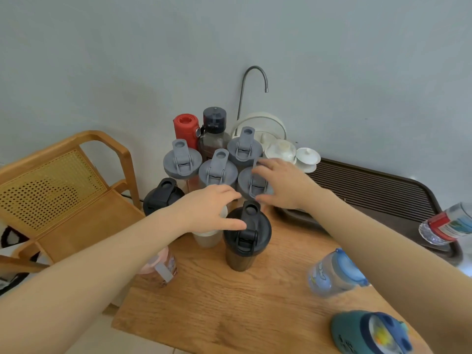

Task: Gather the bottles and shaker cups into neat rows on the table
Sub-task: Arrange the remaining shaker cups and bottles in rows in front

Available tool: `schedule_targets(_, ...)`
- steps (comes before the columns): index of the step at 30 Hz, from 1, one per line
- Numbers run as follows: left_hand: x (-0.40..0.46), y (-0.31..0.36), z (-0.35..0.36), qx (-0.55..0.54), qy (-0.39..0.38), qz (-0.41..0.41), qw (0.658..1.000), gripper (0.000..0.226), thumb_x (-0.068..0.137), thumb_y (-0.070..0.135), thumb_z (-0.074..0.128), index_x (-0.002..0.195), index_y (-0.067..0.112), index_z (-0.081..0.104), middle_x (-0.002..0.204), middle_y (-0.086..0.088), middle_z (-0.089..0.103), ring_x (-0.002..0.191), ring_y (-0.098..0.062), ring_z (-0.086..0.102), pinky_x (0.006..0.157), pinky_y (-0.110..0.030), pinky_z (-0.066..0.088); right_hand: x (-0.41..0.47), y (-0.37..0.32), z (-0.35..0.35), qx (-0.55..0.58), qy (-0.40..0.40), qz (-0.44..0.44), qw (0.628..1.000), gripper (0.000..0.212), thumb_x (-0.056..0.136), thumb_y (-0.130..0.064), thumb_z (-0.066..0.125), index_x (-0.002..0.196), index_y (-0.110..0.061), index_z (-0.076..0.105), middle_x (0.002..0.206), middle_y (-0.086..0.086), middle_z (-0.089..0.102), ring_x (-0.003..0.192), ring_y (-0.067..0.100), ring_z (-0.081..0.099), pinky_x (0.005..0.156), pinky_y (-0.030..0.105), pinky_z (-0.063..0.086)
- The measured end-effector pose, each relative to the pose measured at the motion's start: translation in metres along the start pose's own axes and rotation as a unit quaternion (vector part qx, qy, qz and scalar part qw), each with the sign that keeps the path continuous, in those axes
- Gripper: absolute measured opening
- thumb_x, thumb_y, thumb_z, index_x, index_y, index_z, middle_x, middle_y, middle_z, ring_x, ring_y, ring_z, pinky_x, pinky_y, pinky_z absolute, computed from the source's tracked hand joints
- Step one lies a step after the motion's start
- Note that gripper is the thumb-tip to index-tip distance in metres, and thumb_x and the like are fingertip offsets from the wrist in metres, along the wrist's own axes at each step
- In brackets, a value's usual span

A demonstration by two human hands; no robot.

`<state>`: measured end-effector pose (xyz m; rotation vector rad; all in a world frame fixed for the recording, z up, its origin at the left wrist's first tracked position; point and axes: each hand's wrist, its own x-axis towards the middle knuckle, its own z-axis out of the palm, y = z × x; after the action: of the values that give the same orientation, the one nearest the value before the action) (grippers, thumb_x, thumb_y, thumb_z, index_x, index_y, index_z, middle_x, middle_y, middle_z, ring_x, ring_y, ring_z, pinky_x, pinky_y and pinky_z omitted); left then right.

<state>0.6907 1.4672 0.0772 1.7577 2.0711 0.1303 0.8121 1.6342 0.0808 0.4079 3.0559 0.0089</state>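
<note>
You are working over the wooden tabletop (268, 302), with the cluster of shakers packed at its 12 o'clock end. There, 4 grey-lidded shaker cups (217, 172) are standing upright in 2 staggered rows, with a red bottle (186, 129) and a dark-capped bottle (214, 129) behind them. A black shaker cup (247, 236) is standing just in front, at 6 o'clock of the grey group, and a second black-lidded cup (163, 195) is sitting at 9 o'clock. Judging by this, you are tightening the rows; next you are likely needing to bring in the strays: the blue bottle (337, 272) lying at 4 o'clock and the teal cup (370, 333) at 5 o'clock.

Your left hand (207, 208) is reaching in with fingers spread and relaxed, the thumb touching the black lid; whether it is grasping the pale cup (207, 238) beneath is unclear. Your right hand (278, 185) is resting spread fingers on a grey lid, not clenched.
</note>
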Motion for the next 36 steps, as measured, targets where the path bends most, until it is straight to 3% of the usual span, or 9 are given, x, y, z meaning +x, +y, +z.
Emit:
schedule_targets(4, -0.001, 0.005, 0.014, 0.009, 0.013, 0.026, 1.0, 0.095, 0.07, 0.065, 0.061, 0.145, 0.025, 0.018, 0.15, 0.005, 0.026, 0.135, -0.015, 0.027, 0.109, -0.034, 0.031, 0.012, -0.01, 0.014, -0.05, -0.031, 0.072, 0.996, 0.069, 0.084, -0.047, 0.057, 0.139, -0.019, 0.026, 0.154, 0.015, 0.016, 0.144, 0.034, 0.006, 0.113, 0.057, -0.003)
schedule_targets(13, 0.002, 0.011, 0.024, 0.027, 0.037, 0.048, 0.998, 0.114, 0.059, 0.063, 0.072, 0.146, 0.02, 0.011, 0.151, 0.001, 0.023, 0.136, -0.018, 0.024, 0.11, -0.031, 0.023, 0.015, -0.008, 0.024, -0.069, 0.013, 0.068, 0.995, 0.071, 0.071, -0.054, 0.066, 0.129, -0.028, 0.033, 0.143, 0.02, 0.027, 0.136, 0.034, 0.026, 0.11, 0.058, -0.011)
schedule_targets(19, 0.004, 0.01, 0.025, 0.046, 0.046, 0.056, 0.996, 0.111, 0.061, 0.066, 0.068, 0.145, 0.019, 0.013, 0.153, 0.0, 0.014, 0.139, -0.017, 0.015, 0.112, -0.031, 0.018, 0.002, -0.005, 0.017, -0.124, 0.006, 0.049, 0.991, 0.079, 0.071, -0.054, 0.066, 0.136, -0.028, 0.028, 0.145, 0.019, 0.026, 0.137, 0.036, 0.021, 0.11, 0.059, -0.012)
schedule_targets(22, 0.01, 0.01, 0.023, -0.009, 0.048, 0.037, 0.998, 0.097, 0.071, 0.066, 0.059, 0.145, 0.019, 0.016, 0.155, 0.001, 0.005, 0.141, -0.017, 0.008, 0.113, -0.032, 0.014, -0.004, 0.0, 0.021, -0.132, -0.028, 0.068, 0.989, 0.098, 0.072, -0.059, 0.065, 0.146, -0.027, 0.009, 0.151, 0.019, 0.016, 0.143, 0.036, 0.006, 0.109, 0.059, -0.013)
schedule_targets(25, 0.026, 0.012, 0.019, -0.09, 0.072, 0.016, 0.993, 0.072, 0.089, 0.053, 0.04, 0.146, 0.017, 0.014, 0.156, -0.002, 0.006, 0.142, -0.017, 0.009, 0.113, -0.033, 0.015, -0.011, 0.009, 0.012, -0.043, -0.031, 0.034, 0.998, 0.101, 0.074, -0.059, 0.061, 0.148, -0.028, 0.0, 0.156, 0.013, 0.012, 0.145, 0.031, -0.002, 0.113, 0.054, -0.008)
schedule_targets(28, 0.046, 0.016, 0.011, -0.109, 0.102, 0.019, 0.989, 0.061, 0.094, 0.045, 0.033, 0.146, 0.021, 0.013, 0.156, -0.003, 0.009, 0.142, -0.019, 0.012, 0.113, -0.036, 0.017, -0.012, 0.031, -0.006, 0.155, 0.13, 0.023, 0.979, 0.07, 0.077, -0.048, 0.048, 0.14, -0.02, 0.036, 0.146, 0.008, 0.038, 0.139, 0.028, 0.025, 0.115, 0.047, 0.014)
schedule_targets(30, 0.059, 0.019, 0.008, -0.094, 0.091, 0.025, 0.991, 0.059, 0.094, 0.045, 0.034, 0.146, 0.028, 0.011, 0.156, 0.0, 0.007, 0.141, -0.02, 0.011, 0.112, -0.038, 0.019, -0.002, 0.053, -0.013, 0.243, 0.197, 0.092, 0.945, 0.053, 0.084, -0.036, 0.051, 0.132, -0.013, 0.046, 0.14, 0.009, 0.045, 0.133, 0.027, 0.035, 0.112, 0.041, 0.025)
schedule_targets(33, 0.074, 0.025, 0.009, -0.037, 0.062, 0.031, 0.997, 0.064, 0.09, 0.053, 0.042, 0.144, 0.037, 0.013, 0.157, 0.002, 0.002, 0.141, -0.022, 0.01, 0.111, -0.041, 0.023, 0.026, 0.08, -0.013, 0.307, 0.108, 0.216, 0.921, 0.057, 0.09, -0.032, 0.054, 0.14, -0.015, 0.035, 0.148, 0.009, 0.034, 0.137, 0.026, 0.03, 0.111, 0.036, 0.024)
schedule_targets(36, 0.083, 0.031, 0.013, 0.005, 0.07, 0.014, 0.997, 0.068, 0.084, 0.058, 0.048, 0.143, 0.035, 0.022, 0.156, 0.0, 0.006, 0.139, -0.024, 0.015, 0.11, -0.044, 0.026, 0.048, 0.089, -0.008, 0.382, -0.001, 0.233, 0.894, 0.068, 0.087, -0.036, 0.058, 0.145, -0.023, 0.025, 0.149, 0.009, 0.032, 0.135, 0.027, 0.033, 0.108, 0.038, 0.029)
